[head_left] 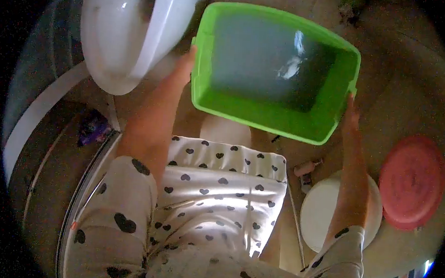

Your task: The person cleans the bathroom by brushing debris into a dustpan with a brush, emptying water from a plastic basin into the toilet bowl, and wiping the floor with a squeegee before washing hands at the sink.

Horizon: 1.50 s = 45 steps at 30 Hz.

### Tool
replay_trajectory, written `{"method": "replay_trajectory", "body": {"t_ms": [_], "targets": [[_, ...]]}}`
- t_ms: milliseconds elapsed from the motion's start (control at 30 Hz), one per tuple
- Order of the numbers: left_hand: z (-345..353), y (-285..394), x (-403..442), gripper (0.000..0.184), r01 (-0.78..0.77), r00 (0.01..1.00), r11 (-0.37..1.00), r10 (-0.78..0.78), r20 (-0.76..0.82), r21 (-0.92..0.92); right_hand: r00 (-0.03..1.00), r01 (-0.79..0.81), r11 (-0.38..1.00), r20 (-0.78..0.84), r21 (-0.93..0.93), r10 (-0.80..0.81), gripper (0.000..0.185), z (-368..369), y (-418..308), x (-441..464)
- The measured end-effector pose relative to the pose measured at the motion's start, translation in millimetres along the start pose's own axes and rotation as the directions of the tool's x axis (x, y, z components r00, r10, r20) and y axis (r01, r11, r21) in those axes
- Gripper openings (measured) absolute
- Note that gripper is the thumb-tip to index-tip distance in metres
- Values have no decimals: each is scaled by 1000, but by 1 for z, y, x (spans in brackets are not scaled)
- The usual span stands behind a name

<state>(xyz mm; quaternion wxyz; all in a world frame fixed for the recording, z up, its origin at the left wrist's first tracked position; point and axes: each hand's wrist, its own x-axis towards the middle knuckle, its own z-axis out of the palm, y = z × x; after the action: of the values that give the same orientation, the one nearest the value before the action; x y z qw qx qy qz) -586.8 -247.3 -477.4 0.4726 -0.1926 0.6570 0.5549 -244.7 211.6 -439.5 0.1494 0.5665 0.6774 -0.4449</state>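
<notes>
The left hand point(187, 64) and right hand point(351, 115) are holding opposite ends of the green rectangular plastic tub point(327, 105) over the far half of the beige floor point(403, 87); if either grip dips, cloudy liquid point(256, 56) could be slopping out. A glossy white rounded fixture point(107, 44) is crowding its left end, while more room is lying toward the floor's right edge.

Between the left fingers point(192, 53) and right fingers point(351, 102), the green tub point(278, 122) looks like smooth plastic; the liquid point(256, 51) in it is glossy. Left of the left fingers, the white fixture point(110, 44) is smooth and glossy. Below both, the heart-print clothing point(213, 183) is silky, shiny cloth. Beyond the right fingers, the pink disc point(412, 183) looks like matt plastic.
</notes>
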Motion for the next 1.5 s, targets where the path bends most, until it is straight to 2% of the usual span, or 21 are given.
{"method": "replay_trajectory", "body": {"t_ms": [33, 100, 167, 200, 233, 300, 333, 367, 467, 567, 667, 767, 867, 967, 1067, 1167, 1267, 1333, 1367, 1433, 1500], "targets": [[-3, -7, 0, 65, 19, 999, 1000, -19, -35, -2, 996, -2, 997, 92, 79, -6, 69, -5, -49, -45], [7, 1, -16, 63, 11, 997, 1000, -12, -81, -18, 992, -66, 981, 120, 180, 45, 66, -10, -71, -66], [32, 27, -53, 62, -38, 994, 999, 35, -101, -31, 995, -100, 981, 18, 169, 98, 60, -12, -13, -38], [18, 1, -31, 59, -29, 998, 1000, 29, -63, 2, 996, -78, 989, -22, 123, 81, 57, -16, 21, -21], [21, 5, -38, 59, -19, 996, 1000, 19, -86, -2, 999, 28, 1000, -32, -6, -28, 54, -28, 70, 5], [33, 7, -67, 58, 0, 991, 1000, -1, -131, -11, 996, 80, 996, -29, 44, -79, 51, -40, 68, -4], [30, 10, -82, 60, -20, 996, 996, 27, -80, 90, 1000, 24, 975, -17, 222, -21, 50, -45, 23, -36], [34, 17, -96, 62, 17, 998, 999, -14, -68, 35, 999, -33, 920, 7, 391, 33, 50, -51, -18, -67], [45, 41, -123, 68, 76, 997, 994, -77, -9, -73, 991, 132, 885, -74, 446, -111, 47, -71, -77, -126], [43, 61, -150, 65, 56, 998, 995, -55, 13, -80, 978, 63, 878, -203, 475, 40, 41, -90, -53, -135], [48, 98, -204, 65, 136, 988, 990, -139, -66, -37, 994, -37, 925, -81, 379, 74, 39, -103, -111, -198], [45, 108, -211, 66, 218, 966, 976, -220, -133, -31, 995, 7, 956, -98, 293, 22, 40, -111, -86, -202], [34, 110, -196, 63, 281, 950, 960, -280, -142, -12, 989, 59, 962, -146, 267, -20, 42, -109, -107, -214], [34, 127, -200, 58, 324, 933, 944, -310, -182, 55, 997, -59, 982, -31, 179, 66, 42, -128, -108, -215], [11, 128, -204, 57, 290, 940, 957, -279, -197, 27, 987, -138, 968, -57, 208, 153, 43, -115, -145, -245], [-16, 110, -208, 55, 246, 953, 968, -234, -192, 45, 993, 95, 970, -95, 222, -76, 42, -106, -156, -275], [2, 126, -230, 52, 213, 971, 974, -203, -129, 71, 997, -17, 993, -67, 117, 25, 38, -128, -120, -266], [15, 134, -231, 50, 164, 986, 985, -165, 11, 45, 1000, 19, 982, -2, 187, -19, 35, -144, -114, -279], [23, 142, -234, 50, 186, 983, 976, -185, -21, 110, 999, 36, 974, 29, 222, -43, 35, -148, -115, -287], [47, 158, -254, 48, 242, 970, 953, -231, -81, 181, 998, -63, 929, 38, 366, 53, 33, -154, -133, -300], [19, 137, -229, 47, 262, 965, 957, -263, -11, 121, 990, -137, 867, 51, 479, 128, 33, -150, -150, -313]]}}
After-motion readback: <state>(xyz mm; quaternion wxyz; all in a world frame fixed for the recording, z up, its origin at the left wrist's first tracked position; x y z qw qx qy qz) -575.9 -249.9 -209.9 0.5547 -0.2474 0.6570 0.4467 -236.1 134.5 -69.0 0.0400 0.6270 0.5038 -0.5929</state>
